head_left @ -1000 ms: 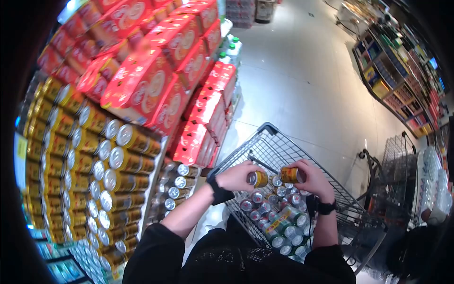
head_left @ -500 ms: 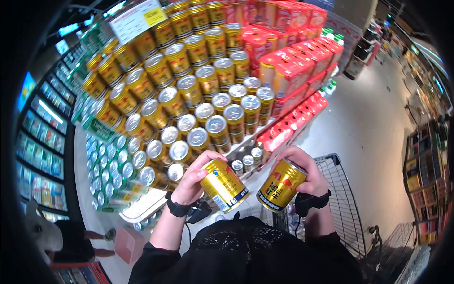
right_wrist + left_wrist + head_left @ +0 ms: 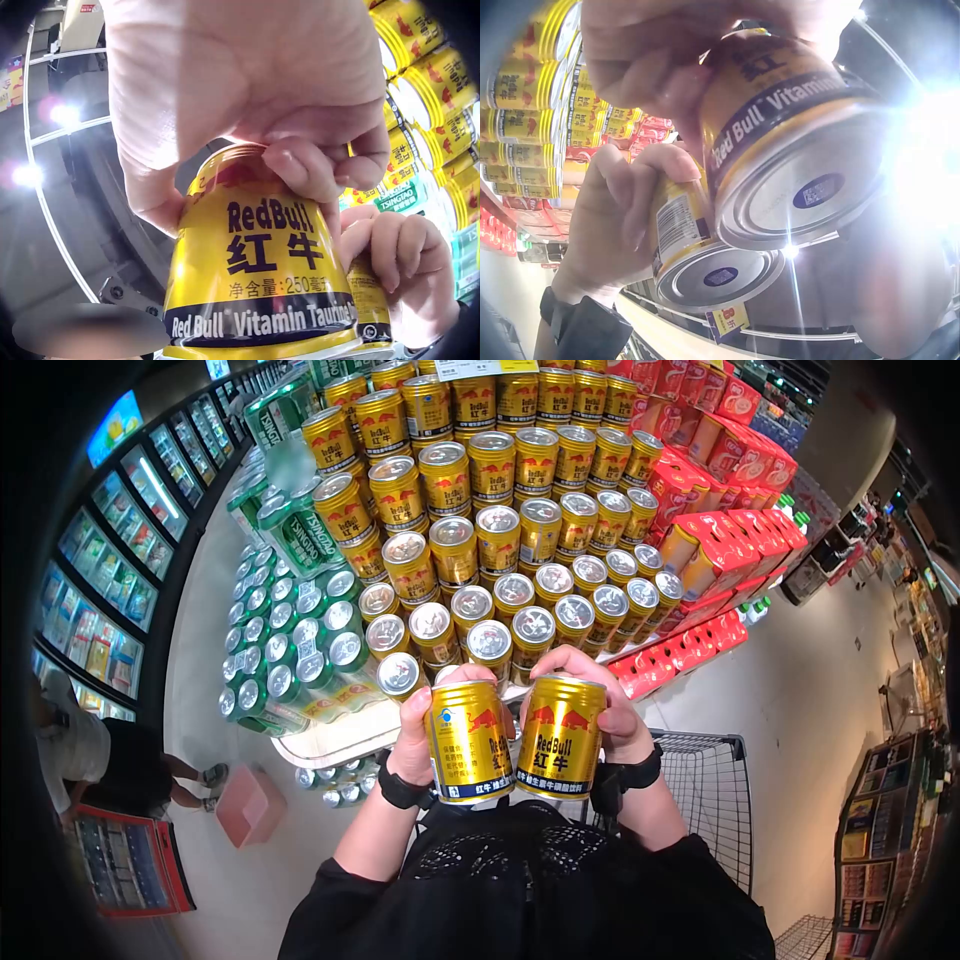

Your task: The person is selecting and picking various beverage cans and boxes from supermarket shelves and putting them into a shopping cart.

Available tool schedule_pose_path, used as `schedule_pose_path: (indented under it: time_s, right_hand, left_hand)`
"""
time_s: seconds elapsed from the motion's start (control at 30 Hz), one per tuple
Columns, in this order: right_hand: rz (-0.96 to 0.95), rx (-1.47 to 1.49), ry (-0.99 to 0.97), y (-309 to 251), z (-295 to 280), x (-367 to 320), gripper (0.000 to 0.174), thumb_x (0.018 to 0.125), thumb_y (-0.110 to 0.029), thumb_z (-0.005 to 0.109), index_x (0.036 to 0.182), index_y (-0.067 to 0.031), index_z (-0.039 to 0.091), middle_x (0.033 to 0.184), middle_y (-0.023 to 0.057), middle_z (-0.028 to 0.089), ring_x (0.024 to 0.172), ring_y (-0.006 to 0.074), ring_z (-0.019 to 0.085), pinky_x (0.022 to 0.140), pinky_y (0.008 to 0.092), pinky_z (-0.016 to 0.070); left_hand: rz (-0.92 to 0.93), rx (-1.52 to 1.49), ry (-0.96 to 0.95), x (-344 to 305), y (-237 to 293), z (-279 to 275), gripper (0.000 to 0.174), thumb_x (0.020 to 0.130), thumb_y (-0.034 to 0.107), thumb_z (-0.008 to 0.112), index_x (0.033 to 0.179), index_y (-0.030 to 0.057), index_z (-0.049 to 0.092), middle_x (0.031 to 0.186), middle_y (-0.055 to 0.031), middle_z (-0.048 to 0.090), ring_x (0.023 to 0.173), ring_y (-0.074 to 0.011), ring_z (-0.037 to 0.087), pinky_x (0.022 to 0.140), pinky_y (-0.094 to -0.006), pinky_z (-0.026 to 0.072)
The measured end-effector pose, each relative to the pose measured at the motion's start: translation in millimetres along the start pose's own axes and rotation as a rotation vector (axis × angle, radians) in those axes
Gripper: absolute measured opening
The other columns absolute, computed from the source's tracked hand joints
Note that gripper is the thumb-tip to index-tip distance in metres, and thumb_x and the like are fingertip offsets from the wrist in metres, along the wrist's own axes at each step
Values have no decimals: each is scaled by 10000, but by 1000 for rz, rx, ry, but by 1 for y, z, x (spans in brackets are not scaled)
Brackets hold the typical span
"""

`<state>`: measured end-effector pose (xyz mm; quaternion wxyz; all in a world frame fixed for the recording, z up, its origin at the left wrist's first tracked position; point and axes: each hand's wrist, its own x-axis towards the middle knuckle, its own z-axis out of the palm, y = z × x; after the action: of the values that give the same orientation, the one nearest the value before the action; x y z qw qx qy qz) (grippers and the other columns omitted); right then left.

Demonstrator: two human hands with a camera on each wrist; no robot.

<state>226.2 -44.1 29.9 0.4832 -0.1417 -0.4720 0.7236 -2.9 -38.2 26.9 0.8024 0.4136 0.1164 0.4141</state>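
Observation:
Two gold cans are held upright side by side in front of the person's chest. The left hand grips the left can, thumb on its outer side. The right hand holds the right can around its upper part, the front lettering showing. In the left wrist view the nearer can shows its silver base, and the right hand grips the other can. From the right wrist view, fingers and thumb pinch the near can near its top.
Stacked gold cans stand ahead, with green cans to the left and red packs to the right. A wire cart is at the right. A pink basket, another person and fridges are at the left.
The view has swung from the cart and aisle to the can display. Both hands have brought their cans close together and turned them upright, still gripping them.

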Motion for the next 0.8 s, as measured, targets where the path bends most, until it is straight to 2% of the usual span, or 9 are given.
schedule_pose_path:
  time_s: [0.1, 0.23, 0.37, 0.5, 0.53, 0.63, 0.67, 0.77, 0.8]
  right_hand:
    - [0, -26, -49, -3, -1, 2, 879, 661, -474, 793, 1267, 35, 410, 1091, 94, 621, 1027, 163, 617, 905, 283, 469]
    - [-5, -87, -30, -7, -4, -3, 891, 663, -475, 767, 1302, 30, 406, 1111, 85, 610, 1036, 156, 607, 905, 285, 460]
    - [-19, -211, 67, -17, -19, -18, 848, 654, -416, 760, 1301, 23, 433, 1122, 76, 596, 1052, 153, 588, 918, 289, 448]
    - [-26, -494, 169, -35, -39, -37, 802, 631, -329, 795, 1293, -15, 466, 1154, 65, 572, 1088, 140, 561, 944, 289, 430]
    - [-17, -558, 143, -39, -46, -39, 778, 631, -235, 818, 1295, -32, 466, 1165, 53, 565, 1088, 137, 560, 952, 292, 427]
    - [27, -777, 139, -38, -46, -35, 727, 629, -155, 826, 1266, -37, 496, 1158, 47, 568, 1085, 147, 564, 952, 295, 430]
    - [-42, -931, 44, -36, -47, -29, 690, 618, -128, 842, 1229, -48, 531, 1167, 57, 586, 1091, 163, 579, 952, 301, 443]
    - [50, -988, -116, -28, -31, -11, 653, 631, -168, 845, 1205, -57, 554, 1196, 79, 597, 1111, 180, 585, 958, 314, 450]
    - [50, -1022, -190, -25, -25, -3, 668, 639, -186, 841, 1227, -82, 542, 1232, 80, 594, 1120, 225, 585, 960, 338, 448]
  left_hand:
    - [14, 19, -11, 0, 2, -2, 749, 812, 658, 519, 1232, 43, 446, 988, -183, 607, 902, -286, 633, 779, -380, 521]
    - [45, 212, 133, 0, 6, 7, 807, 774, 765, 468, 1195, 77, 479, 866, -165, 601, 798, -264, 617, 669, -326, 499]
    - [228, 406, 213, -16, 31, -1, 831, 785, 631, 599, 1293, -7, 440, 1058, -171, 607, 953, -261, 632, 861, -365, 489]
    - [510, 959, 558, -39, 82, -25, 732, 825, 545, 636, 1268, -21, 498, 1149, -98, 579, 1056, -172, 563, 949, -313, 418]
    - [537, 1022, 621, -42, 92, -29, 673, 847, 484, 642, 1273, -16, 495, 1156, -87, 572, 1073, -167, 548, 958, -312, 411]
    - [574, 1176, 682, -38, 117, -28, 504, 867, 246, 678, 1265, -1, 492, 1151, -75, 566, 1070, -154, 538, 953, -298, 414]
    - [557, 1241, 705, -33, 124, -35, 483, 866, 217, 677, 1255, -2, 493, 1135, -78, 573, 1051, -150, 547, 938, -293, 423]
    - [529, 1424, 750, -10, 139, -59, 463, 854, 216, 709, 1207, 0, 502, 1030, -102, 632, 926, -164, 618, 824, -289, 486]
    - [475, 1488, 749, -4, 142, -68, 448, 870, 212, 697, 1212, 6, 494, 1011, -78, 622, 909, -136, 596, 812, -268, 476]
